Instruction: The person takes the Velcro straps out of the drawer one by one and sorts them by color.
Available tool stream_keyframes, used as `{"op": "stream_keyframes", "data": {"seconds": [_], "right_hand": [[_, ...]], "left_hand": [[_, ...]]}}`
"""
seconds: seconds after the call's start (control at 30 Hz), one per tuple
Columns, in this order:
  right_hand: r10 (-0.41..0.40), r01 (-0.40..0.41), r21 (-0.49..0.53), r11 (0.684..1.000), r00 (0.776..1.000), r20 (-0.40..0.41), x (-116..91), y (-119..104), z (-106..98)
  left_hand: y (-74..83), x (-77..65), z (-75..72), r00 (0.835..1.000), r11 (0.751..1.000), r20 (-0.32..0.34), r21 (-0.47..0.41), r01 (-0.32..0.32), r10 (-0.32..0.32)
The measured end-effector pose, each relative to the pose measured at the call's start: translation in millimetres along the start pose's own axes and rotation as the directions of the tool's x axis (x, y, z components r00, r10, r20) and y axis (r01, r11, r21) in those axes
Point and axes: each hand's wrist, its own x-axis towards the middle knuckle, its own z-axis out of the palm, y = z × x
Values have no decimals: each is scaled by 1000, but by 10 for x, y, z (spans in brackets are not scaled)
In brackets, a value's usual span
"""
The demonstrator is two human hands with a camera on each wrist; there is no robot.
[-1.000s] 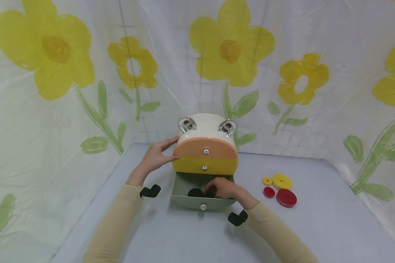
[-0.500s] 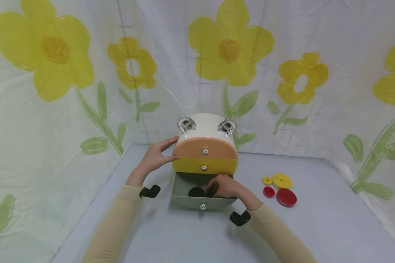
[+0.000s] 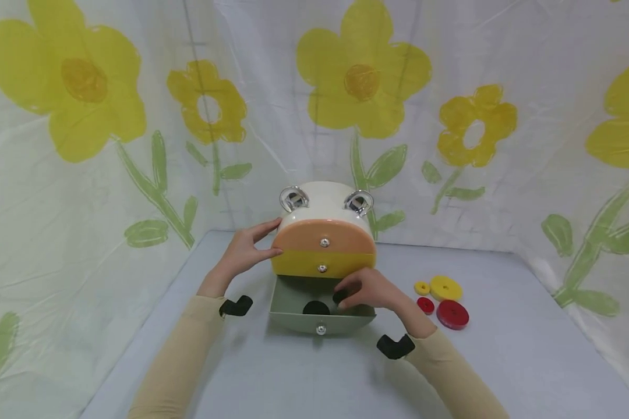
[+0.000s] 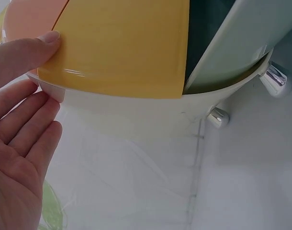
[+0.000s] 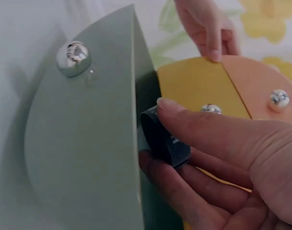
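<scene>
A white frog-shaped box [image 3: 326, 201] with an orange drawer [image 3: 301, 235] and a yellow drawer [image 3: 296, 265] stands on the table. Its bottom green drawer [image 3: 293, 321] is pulled out. My left hand [image 3: 241, 251] rests against the box's left side, thumb on the front by the yellow drawer, fingers straight along the side. Over the green drawer's right part, my right hand [image 3: 375, 291] pinches a small black disc [image 5: 167, 143] between thumb and fingers; pale marks show on its rim. A larger black disc [image 3: 315, 308] lies in the drawer, partly hidden by the drawer front.
Right of the box lie a large yellow disc [image 3: 446, 288], a small yellow disc [image 3: 421, 288], a large red disc [image 3: 453, 314] and a small red disc [image 3: 426, 305]. A flower-printed curtain [image 3: 272, 145] hangs behind the table [image 3: 293, 378].
My right hand has risen and shifted right inside the drawer with the small black disc, away from the larger one. My left hand keeps its place on the box.
</scene>
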Motion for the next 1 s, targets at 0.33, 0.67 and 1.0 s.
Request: {"op": "stream_keyframes", "data": {"seconds": [0.33,0.67,1.0], "right_hand": [[75,-73,36,997,996,-55,-144,-90,-114],[38,-38,-1,999,995,-92,-307,-90,-211],[81,-77,29,997,988,-132,-535,14,-302]], "left_hand": [[-44,-4,-15,1000,1000,-7,-1,-8,8],[-46,-9,-24,1000,1000,-14,2,-22,22],[-32,-12,-34,1000,1000,-11,26,-9,9]]}}
